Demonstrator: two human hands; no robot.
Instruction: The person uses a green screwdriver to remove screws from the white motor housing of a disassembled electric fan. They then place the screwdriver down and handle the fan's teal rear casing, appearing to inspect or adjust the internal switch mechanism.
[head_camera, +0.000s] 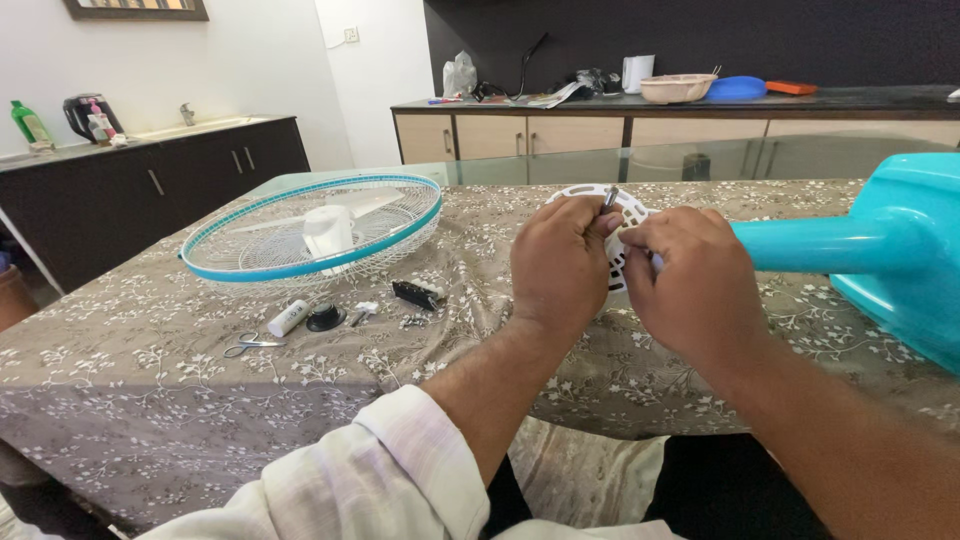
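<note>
Head view: at frame centre, my left hand is pinching a small metal shaft, while my right hand is gripping the white vented fan housing, fingers curled.

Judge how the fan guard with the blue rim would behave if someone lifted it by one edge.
The fan guard is thin open wire, so probably light for its size. Its wide hoop may flex or wobble. The blades lying inside look loose and could slide out.
</note>
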